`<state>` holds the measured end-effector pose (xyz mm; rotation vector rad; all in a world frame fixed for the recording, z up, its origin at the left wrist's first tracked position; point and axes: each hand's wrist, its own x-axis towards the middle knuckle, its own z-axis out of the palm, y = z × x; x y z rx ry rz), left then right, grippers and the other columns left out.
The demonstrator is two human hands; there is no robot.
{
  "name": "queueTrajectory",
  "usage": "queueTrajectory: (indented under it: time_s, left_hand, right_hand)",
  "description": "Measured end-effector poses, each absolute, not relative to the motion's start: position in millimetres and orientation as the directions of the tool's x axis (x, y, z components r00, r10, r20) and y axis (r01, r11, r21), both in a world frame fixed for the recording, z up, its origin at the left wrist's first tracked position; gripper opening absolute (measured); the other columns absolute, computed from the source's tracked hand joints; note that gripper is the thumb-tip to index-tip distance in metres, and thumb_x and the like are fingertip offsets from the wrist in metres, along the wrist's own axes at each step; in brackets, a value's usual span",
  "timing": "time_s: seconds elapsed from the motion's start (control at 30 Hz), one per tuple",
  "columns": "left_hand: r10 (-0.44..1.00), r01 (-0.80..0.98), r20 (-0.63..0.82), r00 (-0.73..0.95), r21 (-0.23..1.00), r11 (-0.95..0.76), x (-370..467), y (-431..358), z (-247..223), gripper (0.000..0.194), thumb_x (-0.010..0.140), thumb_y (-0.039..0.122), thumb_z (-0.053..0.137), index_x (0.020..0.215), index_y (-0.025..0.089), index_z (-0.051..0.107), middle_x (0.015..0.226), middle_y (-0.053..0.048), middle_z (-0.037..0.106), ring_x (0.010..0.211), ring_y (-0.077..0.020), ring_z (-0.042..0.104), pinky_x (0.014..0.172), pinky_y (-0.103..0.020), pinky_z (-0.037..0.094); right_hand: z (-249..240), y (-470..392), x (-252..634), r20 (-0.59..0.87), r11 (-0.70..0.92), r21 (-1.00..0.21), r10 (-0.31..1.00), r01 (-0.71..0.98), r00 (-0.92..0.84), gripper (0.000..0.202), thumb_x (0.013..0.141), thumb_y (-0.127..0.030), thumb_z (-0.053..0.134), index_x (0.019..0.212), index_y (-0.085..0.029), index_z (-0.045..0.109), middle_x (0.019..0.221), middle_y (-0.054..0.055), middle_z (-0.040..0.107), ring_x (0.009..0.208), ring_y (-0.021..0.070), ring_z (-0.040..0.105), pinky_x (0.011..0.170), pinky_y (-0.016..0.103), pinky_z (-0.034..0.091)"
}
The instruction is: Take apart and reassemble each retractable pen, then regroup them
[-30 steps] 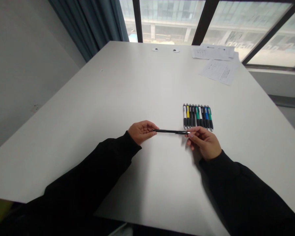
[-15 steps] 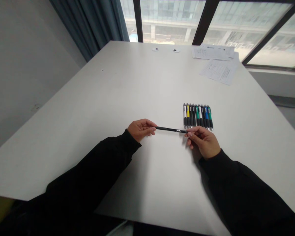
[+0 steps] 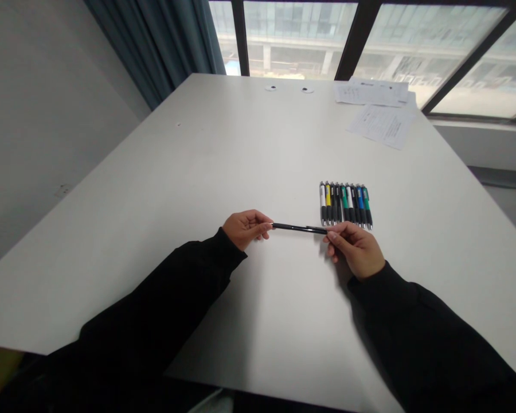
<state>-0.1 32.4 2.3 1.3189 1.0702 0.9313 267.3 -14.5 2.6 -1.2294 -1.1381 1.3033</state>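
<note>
A black pen (image 3: pixel 298 228) is stretched level between my two hands, above the table. My left hand (image 3: pixel 247 228) is closed, its thumb and fingertips pinching the pen's left end. At the other end, my right hand (image 3: pixel 355 245) pinches the pen, with the clip showing just beside the fingers. Just beyond my right hand lies a row of pens (image 3: pixel 345 203) side by side, in white, yellow, black, green and blue, with dark grips. The lower ends of some of them are partly hidden by my right hand.
The white table (image 3: pixel 155 183) reaches to the window. Printed papers (image 3: pixel 378 120) lie at its far right corner, and two small white ovals with dark spots (image 3: pixel 270 88) are near the far edge. A blue curtain (image 3: pixel 167 51) hangs at the back left.
The pen has turned about its length between my fingers, so its clip now shows along the near right part. My hands have stayed almost in place.
</note>
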Motion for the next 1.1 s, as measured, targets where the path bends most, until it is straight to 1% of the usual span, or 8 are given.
queueTrajectory:
  time_s: [0.17, 0.33, 0.57, 0.7, 0.87, 1.1]
  left_hand:
    - [0.957, 0.083, -0.059, 0.283, 0.996, 0.037, -0.4, 33.1, -1.0, 0.031, 0.074, 0.04, 0.073, 0.078, 0.011, 0.066, 0.064, -0.005, 0.069, 0.049, -0.0086, 0.058, 0.046, -0.019, 0.043]
    - [0.958, 0.118, -0.048, 0.283, 0.993, 0.015, -1.4, 33.4, -3.3, 0.033, 0.078, 0.044, 0.069, 0.074, 0.011, 0.065, 0.065, -0.006, 0.07, 0.049, -0.0086, 0.057, 0.046, -0.019, 0.044]
    - [0.953, 0.134, -0.063, 0.296, 0.991, 0.024, -1.5, 33.1, -2.8, 0.039, 0.079, 0.05, 0.066, 0.071, 0.012, 0.062, 0.07, -0.008, 0.072, 0.05, -0.0086, 0.058, 0.045, -0.019, 0.044]
    - [0.954, 0.146, -0.054, 0.294, 0.989, 0.011, -1.1, 32.7, -1.9, 0.041, 0.081, 0.051, 0.064, 0.069, 0.012, 0.063, 0.069, -0.008, 0.071, 0.049, -0.0085, 0.058, 0.044, -0.018, 0.043]
    - [0.954, 0.17, -0.057, 0.295, 0.985, 0.006, -0.7, 32.2, -0.1, 0.042, 0.081, 0.052, 0.063, 0.069, 0.012, 0.064, 0.065, -0.007, 0.07, 0.048, -0.0083, 0.057, 0.043, -0.018, 0.043]
    - [0.951, 0.214, -0.069, 0.3, 0.977, 0.003, -1.5, 32.5, 1.4, 0.045, 0.082, 0.054, 0.061, 0.066, 0.012, 0.065, 0.057, -0.005, 0.066, 0.045, -0.0075, 0.054, 0.042, -0.018, 0.041]
  right_hand:
    - [4.1, -15.3, 266.2, -0.078, -0.078, -0.997, 0.997, 0.008, -0.017, 0.027, 0.079, -0.042, 0.071, 0.08, -0.017, 0.059, 0.064, 0.0, 0.062, 0.045, 0.0102, 0.055, 0.036, 0.021, 0.046]
    - [3.5, -17.2, 265.2, -0.084, -0.081, -0.992, 0.996, 0.095, -0.024, 0.03, 0.084, -0.045, 0.065, 0.076, -0.018, 0.056, 0.063, -0.001, 0.06, 0.044, 0.0099, 0.054, 0.036, 0.022, 0.044]
    - [6.2, -18.6, 264.3, -0.064, -0.056, -0.973, 0.997, 0.225, -0.031, 0.037, 0.086, -0.052, 0.058, 0.072, -0.019, 0.053, 0.057, -0.002, 0.057, 0.038, 0.0094, 0.05, 0.035, 0.022, 0.038]
    - [7.1, -18.7, 264.2, -0.056, -0.043, -0.953, 0.998, 0.3, -0.036, 0.04, 0.087, -0.054, 0.054, 0.069, -0.019, 0.052, 0.049, -0.003, 0.053, 0.035, 0.0094, 0.046, 0.035, 0.023, 0.035]
    - [11.1, -19.5, 262.7, -0.066, -0.051, -0.943, 0.997, 0.33, -0.033, 0.042, 0.087, -0.057, 0.053, 0.067, -0.02, 0.052, 0.048, -0.003, 0.053, 0.036, 0.0103, 0.045, 0.035, 0.024, 0.034]
    - [18.2, -19.8, 261.2, -0.037, -0.016, -0.913, 0.998, 0.407, -0.043, 0.043, 0.089, -0.055, 0.05, 0.064, -0.02, 0.051, 0.046, -0.003, 0.049, 0.037, 0.0098, 0.042, 0.037, 0.025, 0.031]
